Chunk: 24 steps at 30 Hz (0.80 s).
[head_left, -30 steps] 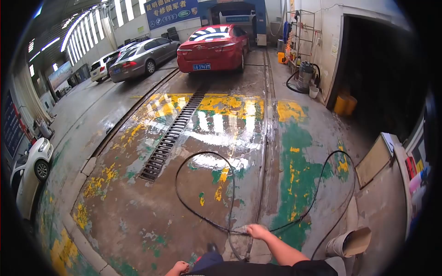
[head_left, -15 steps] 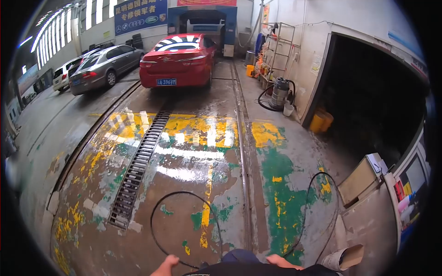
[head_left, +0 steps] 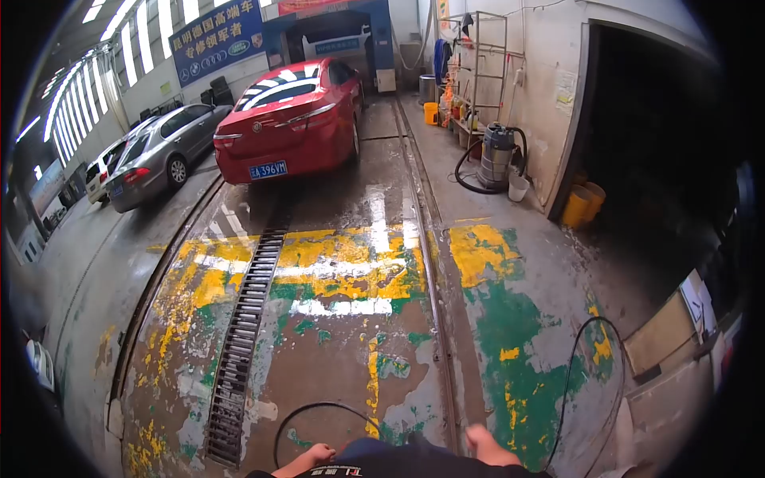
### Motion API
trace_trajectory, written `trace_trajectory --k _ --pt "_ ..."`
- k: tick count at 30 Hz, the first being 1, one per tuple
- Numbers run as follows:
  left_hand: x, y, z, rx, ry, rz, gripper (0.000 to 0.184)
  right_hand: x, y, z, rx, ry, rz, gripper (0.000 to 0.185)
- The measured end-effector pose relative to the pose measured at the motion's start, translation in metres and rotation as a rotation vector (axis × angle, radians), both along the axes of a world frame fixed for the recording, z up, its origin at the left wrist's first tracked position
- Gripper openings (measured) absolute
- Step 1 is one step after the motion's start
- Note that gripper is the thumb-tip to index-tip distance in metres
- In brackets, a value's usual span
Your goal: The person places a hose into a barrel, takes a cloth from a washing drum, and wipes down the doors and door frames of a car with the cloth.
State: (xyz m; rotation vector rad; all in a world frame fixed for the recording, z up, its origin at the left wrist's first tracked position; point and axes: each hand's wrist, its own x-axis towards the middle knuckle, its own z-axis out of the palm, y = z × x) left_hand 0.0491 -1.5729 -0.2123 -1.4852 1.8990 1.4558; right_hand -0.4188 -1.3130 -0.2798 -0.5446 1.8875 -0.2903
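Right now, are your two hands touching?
Apart: the head view shows the left hand and right hand well separated, with trousers and floor visible between them.

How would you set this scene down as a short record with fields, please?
Left hand: near the looped black hose; grip unclear
Right hand: near the view's bottom edge; nothing held is discernible
Floor: worn green and yellow paint, shiny in places
Grate: runs toward the red car
Right wall: vacuum near it, white bucket beside
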Motion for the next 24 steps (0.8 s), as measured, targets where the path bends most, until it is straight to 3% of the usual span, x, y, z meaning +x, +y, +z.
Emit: trace_trajectory --k 1,2,3,4,6,7,8,9,10,11,12,13,14,15,16,17,18,20,24 --pt "-0.022 -0.019 0.026 0.071 0.034 0.155 0.024 -0.028 -0.071 0.003 -0.218 0.018 -0.109 0.051" --pt "-0.036 -0.046 0.02 0.148 0.028 0.223 0.028 -0.048 -0.147 0.059 -0.379 -0.007 -0.089 0.049" --pt "-0.048 -0.073 0.008 0.156 0.032 0.238 0.028 -0.078 -0.211 0.029 -0.542 -0.083 -0.171 0.037" --pt "-0.053 -0.1 -0.021 0.19 0.022 0.286 0.028 -0.091 -0.276 0.071 -0.608 -0.103 -0.278 0.021" --pt "-0.084 -0.158 -0.045 0.223 -0.023 0.294 0.028 -0.126 -0.384 0.125 -0.612 -0.085 -0.242 0.017" --pt "-0.101 -0.187 -0.055 0.247 -0.025 0.283 0.028 -0.147 -0.422 0.12 -0.611 -0.073 -0.231 0.017" --pt "-0.091 -0.204 -0.131 0.248 -0.01 0.286 0.028 -0.166 -0.464 0.115 -0.607 -0.051 -0.245 0.017" --pt "-0.115 -0.241 -0.173 0.336 -0.087 0.326 0.025 -0.181 -0.502 0.114 -0.6 -0.03 -0.259 0.017" --pt "-0.126 -0.269 -0.188 0.337 -0.074 0.328 0.025 -0.194 -0.52 0.087 -0.601 -0.02 -0.252 0.017" --pt "-0.142 -0.302 -0.192 0.412 0.675 0.327 0.031 -0.207 -0.528 0.063 -0.556 0.062 -0.162 0.022" --pt "-0.17 -0.35 -0.185 0.421 0.702 0.33 0.031 -0.231 -0.537 0.045 -0.489 0.148 -0.067 0.027" --pt "-0.191 -0.375 -0.164 0.482 0.335 0.283 0.045 -0.242 -0.535 0.035 -0.314 0.023 -0.135 0.032" --pt "-0.232 -0.434 -0.15 0.004 -0.02 -0.217 0.049 -0.262 -0.532 0.031 -0.225 0.021 0.184 0.031" --pt "-0.268 -0.485 -0.14 0.112 -0.111 -0.113 0.044 -0.271 -0.526 0.025 -0.143 0.098 0.183 0.031" --pt "-0.301 -0.54 -0.133 0.021 -0.098 -0.182 0.042 -0.275 -0.519 0.029 -0.059 0.125 0.077 0.039" --pt "-0.338 -0.591 -0.097 0.008 0.014 -0.112 0.038 -0.296 -0.504 -0.005 0.051 0.014 0.069 0.035" --pt "-0.376 -0.633 -0.062 -0.012 0.132 0.091 0.028 -0.332 -0.46 -0.103 -0.348 0.351 0.692 0.031" --pt "-0.442 -0.722 -0.052 0.035 0.326 0.29 0.028 -0.37 -0.462 -0.159 -0.326 0.315 0.589 0.031" --pt "-0.533 -0.879 -0.071 -0.109 0.183 0.142 0.034 -0.452 -0.567 -0.196 -0.194 0.222 0.285 0.03"
